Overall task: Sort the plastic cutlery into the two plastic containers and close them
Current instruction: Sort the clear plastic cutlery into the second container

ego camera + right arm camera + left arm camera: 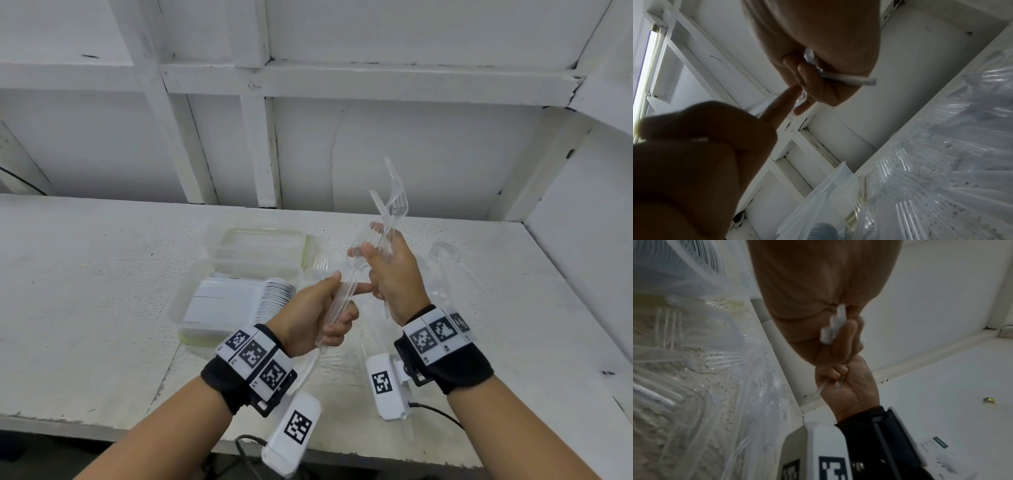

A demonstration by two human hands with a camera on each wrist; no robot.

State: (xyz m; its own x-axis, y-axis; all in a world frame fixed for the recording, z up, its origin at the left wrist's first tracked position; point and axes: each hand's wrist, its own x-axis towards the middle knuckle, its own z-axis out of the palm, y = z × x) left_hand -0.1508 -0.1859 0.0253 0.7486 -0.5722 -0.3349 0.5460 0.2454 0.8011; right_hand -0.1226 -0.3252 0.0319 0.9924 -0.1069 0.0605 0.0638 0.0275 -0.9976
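Observation:
Both hands are raised above the table, each holding clear plastic cutlery. My left hand grips a bundle of clear handles, its index finger pointing at the right hand. My right hand grips clear forks with their tines pointing up. In the left wrist view my left hand holds handle ends, with the right hand just past it. In the right wrist view my right hand holds a handle. The near container holds stacked white spoons. The far container looks empty.
Loose clear cutlery lies on the white table right of the containers and under my hands. The pile fills the left of the left wrist view. A white panelled wall stands behind; the table edge is near my forearms.

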